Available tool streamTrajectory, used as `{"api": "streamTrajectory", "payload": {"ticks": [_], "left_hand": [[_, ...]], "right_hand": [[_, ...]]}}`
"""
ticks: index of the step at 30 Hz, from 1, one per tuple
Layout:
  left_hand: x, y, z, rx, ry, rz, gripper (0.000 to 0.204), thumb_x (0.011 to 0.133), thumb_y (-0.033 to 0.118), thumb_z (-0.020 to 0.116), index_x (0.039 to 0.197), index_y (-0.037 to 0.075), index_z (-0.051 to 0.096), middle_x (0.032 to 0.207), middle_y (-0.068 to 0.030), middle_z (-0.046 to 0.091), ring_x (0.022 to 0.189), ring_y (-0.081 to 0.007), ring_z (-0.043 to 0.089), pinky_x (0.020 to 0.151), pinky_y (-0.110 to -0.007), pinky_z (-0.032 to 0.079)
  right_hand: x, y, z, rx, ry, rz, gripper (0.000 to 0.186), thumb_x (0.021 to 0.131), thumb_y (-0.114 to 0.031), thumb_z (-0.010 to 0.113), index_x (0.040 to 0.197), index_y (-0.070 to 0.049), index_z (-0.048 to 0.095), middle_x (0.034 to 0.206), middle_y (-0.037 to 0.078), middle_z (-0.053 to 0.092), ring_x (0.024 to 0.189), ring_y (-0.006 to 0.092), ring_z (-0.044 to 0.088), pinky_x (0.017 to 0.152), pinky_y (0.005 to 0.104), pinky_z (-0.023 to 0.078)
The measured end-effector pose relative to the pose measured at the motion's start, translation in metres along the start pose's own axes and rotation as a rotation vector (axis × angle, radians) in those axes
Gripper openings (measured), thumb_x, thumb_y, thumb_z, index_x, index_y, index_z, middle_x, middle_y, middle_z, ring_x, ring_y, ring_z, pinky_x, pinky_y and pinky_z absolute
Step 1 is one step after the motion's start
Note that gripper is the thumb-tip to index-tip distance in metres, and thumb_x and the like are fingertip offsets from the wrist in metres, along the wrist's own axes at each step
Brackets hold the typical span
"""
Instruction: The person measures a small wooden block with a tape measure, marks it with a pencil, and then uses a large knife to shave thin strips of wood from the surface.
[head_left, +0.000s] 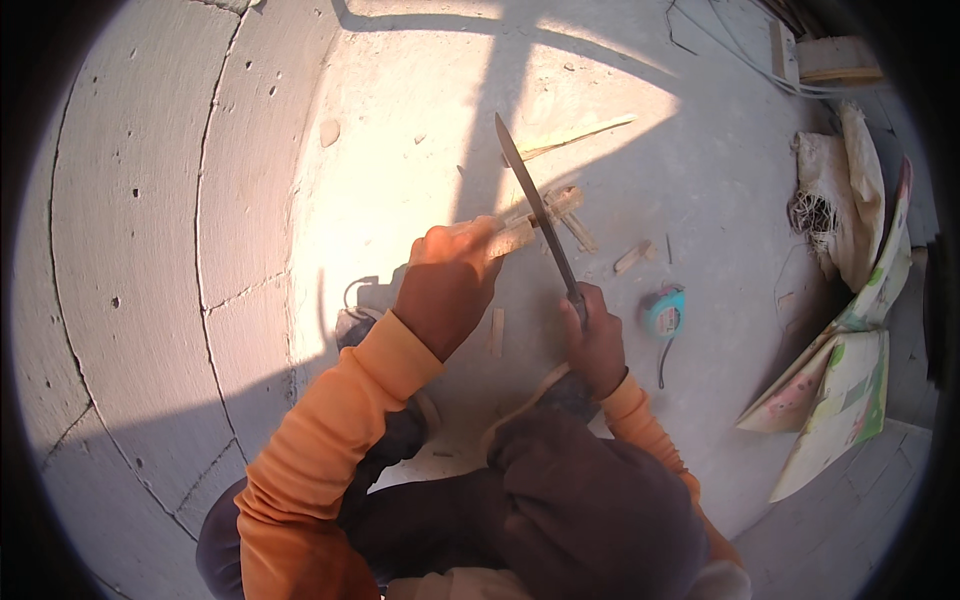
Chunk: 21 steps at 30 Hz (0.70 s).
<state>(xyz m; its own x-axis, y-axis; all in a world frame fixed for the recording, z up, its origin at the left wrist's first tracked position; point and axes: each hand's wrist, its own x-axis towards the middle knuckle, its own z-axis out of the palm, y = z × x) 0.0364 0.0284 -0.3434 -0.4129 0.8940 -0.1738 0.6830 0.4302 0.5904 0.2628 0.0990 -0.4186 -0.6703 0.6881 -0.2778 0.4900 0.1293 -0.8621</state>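
Note:
My left hand (447, 285) is closed round a short piece of pale wood (513, 238), which sticks out past the fingers to the right. My right hand (597, 345) grips the handle end of a long knife (521, 170), its narrow dark blade slanting up and to the left. The blade crosses the wood just beyond my left fingers; I cannot tell whether it is cutting in or only lying against it. Past the blade lies more pale wood (567, 198), and whether it belongs to the held piece is unclear.
Small wood scraps (633, 256) and a long split stick (575, 137) lie on the concrete floor. Right of my right hand is a teal tape measure (662, 314). Further right are a frayed white sack (845, 195) and folded printed sheeting (850, 385). A block wall (150, 220) stands left.

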Motion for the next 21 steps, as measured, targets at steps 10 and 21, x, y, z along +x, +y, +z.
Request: {"api": "streamTrajectory", "payload": {"ticks": [10,21], "left_hand": [[-0.027,0.024,0.023,0.003,0.042,0.023,0.043,0.080,-0.001,0.065,0.123,0.000,0.059,0.115,-0.0226,0.069,0.094,-0.0426,0.069,0.081,-0.047,0.058],[-0.019,0.014,0.019,0.031,0.071,0.087,0.037,0.084,-0.004,0.059,0.121,-0.005,0.059,0.115,-0.0250,0.068,0.106,-0.0407,0.068,0.089,-0.044,0.058]], "right_hand": [[-0.014,0.010,0.010,-0.162,0.071,-0.120,0.024,0.101,-0.021,0.063,0.116,-0.004,0.056,0.082,0.020,0.066,0.071,0.0394,0.069,0.063,0.0421,0.054],[0.005,0.008,0.004,0.090,-0.027,0.125,0.023,0.102,-0.022,0.061,0.115,-0.004,0.054,0.073,0.020,0.065,0.070,0.0396,0.070,0.061,0.0418,0.052]]}}
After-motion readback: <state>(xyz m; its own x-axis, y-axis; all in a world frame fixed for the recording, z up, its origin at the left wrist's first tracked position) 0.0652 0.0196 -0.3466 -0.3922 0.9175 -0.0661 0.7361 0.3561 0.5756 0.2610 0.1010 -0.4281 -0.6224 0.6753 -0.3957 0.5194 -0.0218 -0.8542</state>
